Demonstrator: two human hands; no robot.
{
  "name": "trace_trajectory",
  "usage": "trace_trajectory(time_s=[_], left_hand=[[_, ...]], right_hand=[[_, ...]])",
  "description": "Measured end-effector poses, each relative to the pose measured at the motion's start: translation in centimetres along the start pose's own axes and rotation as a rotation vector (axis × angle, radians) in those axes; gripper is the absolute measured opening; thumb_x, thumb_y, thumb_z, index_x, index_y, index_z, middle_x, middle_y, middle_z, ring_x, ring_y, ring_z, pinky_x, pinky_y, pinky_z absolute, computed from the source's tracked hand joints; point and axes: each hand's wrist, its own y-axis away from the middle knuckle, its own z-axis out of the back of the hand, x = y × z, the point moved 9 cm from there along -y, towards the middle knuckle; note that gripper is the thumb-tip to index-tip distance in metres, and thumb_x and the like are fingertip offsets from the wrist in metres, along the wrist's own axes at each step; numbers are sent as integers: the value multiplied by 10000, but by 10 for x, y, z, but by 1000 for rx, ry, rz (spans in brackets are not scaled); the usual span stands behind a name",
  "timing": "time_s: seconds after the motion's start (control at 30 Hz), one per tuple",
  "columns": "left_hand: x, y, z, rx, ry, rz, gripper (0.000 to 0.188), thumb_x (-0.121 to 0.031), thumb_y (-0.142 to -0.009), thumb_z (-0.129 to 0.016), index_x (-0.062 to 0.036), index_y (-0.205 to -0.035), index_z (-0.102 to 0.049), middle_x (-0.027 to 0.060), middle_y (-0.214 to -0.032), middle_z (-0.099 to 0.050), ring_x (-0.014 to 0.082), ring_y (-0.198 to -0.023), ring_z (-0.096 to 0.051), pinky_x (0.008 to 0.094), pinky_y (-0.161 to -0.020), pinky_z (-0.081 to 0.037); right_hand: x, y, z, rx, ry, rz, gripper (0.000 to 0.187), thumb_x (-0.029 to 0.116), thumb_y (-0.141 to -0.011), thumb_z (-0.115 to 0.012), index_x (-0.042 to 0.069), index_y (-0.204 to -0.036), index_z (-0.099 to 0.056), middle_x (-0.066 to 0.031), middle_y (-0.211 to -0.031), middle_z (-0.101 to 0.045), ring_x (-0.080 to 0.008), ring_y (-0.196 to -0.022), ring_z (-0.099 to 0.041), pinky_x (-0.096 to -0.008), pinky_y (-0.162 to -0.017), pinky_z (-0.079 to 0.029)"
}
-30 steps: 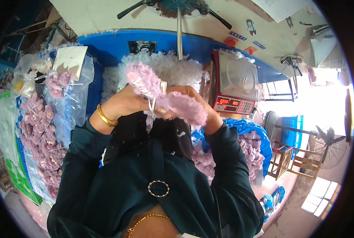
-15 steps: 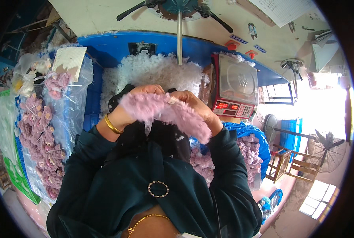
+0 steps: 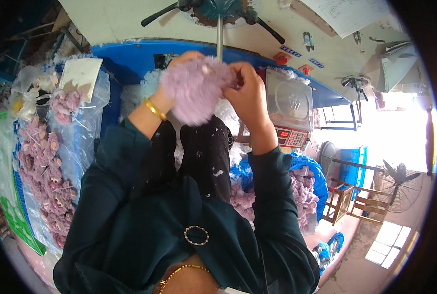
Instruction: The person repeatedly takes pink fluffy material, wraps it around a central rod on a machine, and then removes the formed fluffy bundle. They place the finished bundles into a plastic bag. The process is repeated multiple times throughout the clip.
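Both hands are up in the upper middle of the frame, working on a fluffy lilac pompom (image 3: 196, 90). The left hand (image 3: 177, 73) is mostly hidden behind the fluff, so only the knuckles and wrist show, with a gold bangle (image 3: 154, 110) on the wrist. Its fingers look wrapped around the back of the pompom, gripping it. The right hand (image 3: 248, 90) sits at the pompom's right edge, fingers curled shut and pinching into the fluff near the top. So the pompom is held in the air between the two hands, touching both, above the lap.

Around it: the person wears a dark green top with a little ring brooch (image 3: 196, 235) in the lower middle. Left of the frame there's a clear plastic bag (image 3: 57, 166) stuffed with pinkish-lilac pompoms, and a white card (image 3: 81, 73) lies on top of it in the upper left. Behind the hands is a heap of white fluff (image 3: 135, 95) against a blue tabletop (image 3: 125, 56). To the right of the hands stands a scale (image 3: 289, 110) with a red display. Below that, right of centre, a blue bag (image 3: 306, 171) holds more lilac pompoms. Far right there's a fan (image 3: 397, 183) near a bright window.
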Motion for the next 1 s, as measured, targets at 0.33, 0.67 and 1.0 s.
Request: trace_trajectory(time_s=[0.33,0.67,1.0], left_hand=[[5,-12,-3,-180,115,513,402,-372,-921,-569,-45,-1154,-574,1,-966,-595,53,-865,-556,223,-748,-478],[-1,29,-10,38,-9,509,411,-281,-900,-612,-29,-1215,-532,46,-1014,-616,151,-887,-564,275,-802,-457],[-77,26,-66,-223,-1265,-339,150,-92,-721,-620,-59,-815,-508,107,-745,-556,299,-705,-567,414,-622,-425]], right_hand=[[4,-92,-4,-190,456,-54,280,267,-802,-604,-5,-866,-617,-191,-833,-650,-401,-780,-618,-438,-684,-509],[4,-34,1,-269,19,284,213,168,-804,-672,47,-969,-611,-165,-883,-623,-316,-791,-617,-346,-665,-506],[-8,-43,-10,-253,-265,-31,289,230,-756,-652,26,-931,-544,-138,-741,-603,-265,-665,-614,-369,-594,-493]])
